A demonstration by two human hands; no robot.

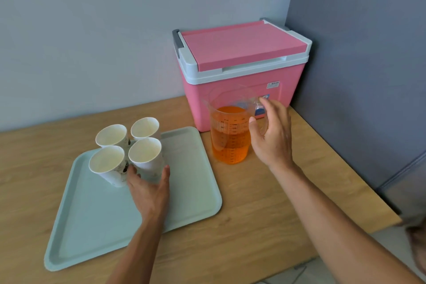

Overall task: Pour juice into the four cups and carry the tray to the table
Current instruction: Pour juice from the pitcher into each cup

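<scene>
Two hands, four cups and a jug of juice on a wooden counter [253, 203].

Closest is the pale green tray [92, 226], lying flat on the counter. The left hand [149, 189] holds the near right cup [147, 159] low down, with thumb and fingers curled round it. Three more white paper cups [108, 166] stand close by on the far left part of the tray, all upright, and no juice shows in any of them. Just right of the tray stands the clear measuring jug [228, 136], about half full of orange juice [230, 147]. The right hand [273, 136] is at the jug's handle [261, 110], its thumb and fingers in a wide curve round it. I cannot tell if they squeeze it. Behind the jug sits a pink cooler box [242, 71] with its lid shut, in the corner by the grey wall [115, 41].
</scene>
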